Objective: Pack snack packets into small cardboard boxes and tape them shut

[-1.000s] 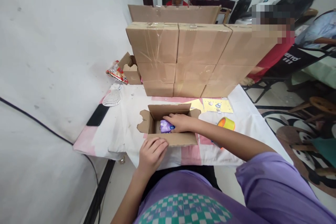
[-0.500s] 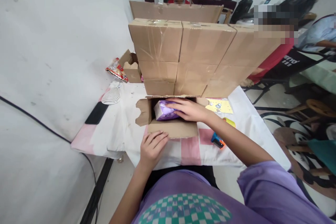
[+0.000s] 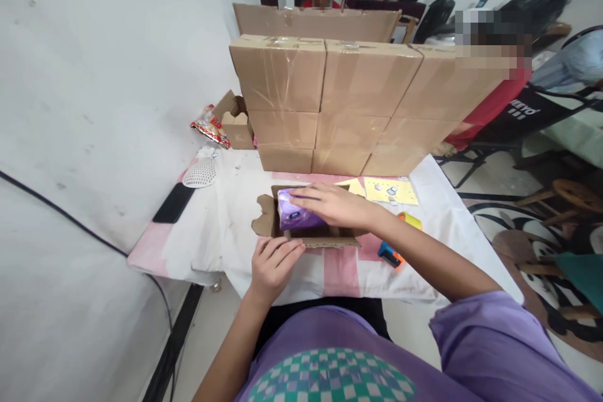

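Note:
An open cardboard box point(image 3: 332, 242) sits on the cloth-covered table before me, one notched flap point(image 3: 264, 216) folded out to the left. Inside its opening lies a purple tissue pack point(image 3: 293, 217). My right hand point(image 3: 336, 204) reaches over the pack from the right, fingers laid across its top and gripping it; the thumb is out of sight. At the box's near left edge, my left hand point(image 3: 277, 264) holds the cardboard rim with bent fingers. Right of the box are a blue and orange tape dispenser point(image 3: 391, 254) and a roll of yellow tape point(image 3: 411, 221).
Taped cardboard boxes point(image 3: 358, 88) are stacked like a wall behind the open box. Yellow paper point(image 3: 391, 190) lies at their foot. To the left are a black phone-like slab point(image 3: 173, 203), a white perforated piece point(image 3: 200, 173), a small open box point(image 3: 239, 132) and a snack bag point(image 3: 210, 125). A person in red sits beyond.
The open box has tipped, so its mouth faces more upward and its back edge stands clear of the stack. The tissue pack and my right hand have shifted slightly nearer me.

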{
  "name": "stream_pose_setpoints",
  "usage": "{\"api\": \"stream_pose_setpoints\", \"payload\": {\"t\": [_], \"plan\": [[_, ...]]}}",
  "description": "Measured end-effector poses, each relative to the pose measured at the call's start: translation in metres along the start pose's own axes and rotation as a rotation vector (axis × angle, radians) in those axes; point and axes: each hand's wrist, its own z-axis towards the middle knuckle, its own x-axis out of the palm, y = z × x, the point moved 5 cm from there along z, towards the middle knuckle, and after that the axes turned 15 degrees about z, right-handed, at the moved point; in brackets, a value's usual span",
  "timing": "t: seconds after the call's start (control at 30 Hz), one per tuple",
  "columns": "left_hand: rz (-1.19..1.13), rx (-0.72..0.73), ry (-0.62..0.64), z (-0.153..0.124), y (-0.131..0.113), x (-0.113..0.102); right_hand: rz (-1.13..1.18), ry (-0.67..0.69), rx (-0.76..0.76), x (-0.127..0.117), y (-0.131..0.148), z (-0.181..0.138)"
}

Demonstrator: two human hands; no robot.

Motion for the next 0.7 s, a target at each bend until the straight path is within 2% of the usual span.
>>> {"api": "stream_pose_setpoints", "payload": {"t": [0.13, 0.23, 0.43, 0.7], "plan": [[0.013, -0.006, 0.006, -0.005, -0.001, -0.001, 0.265, -0.207, 0.04, -0.032, -0.006, -0.002], [0.008, -0.008, 0.006, -0.005, -0.001, -0.001, 0.416, -0.217, 0.138, -0.039, -0.017, -0.007], [-0.025, -0.014, 0.005, -0.003, -0.002, -0.001, 0.474, -0.086, 0.17, -0.025, -0.015, -0.014], [-0.061, -0.04, -0.003, -0.009, -0.003, 0.001, 0.368, -0.106, 0.201, -0.001, -0.031, -0.011]]}}
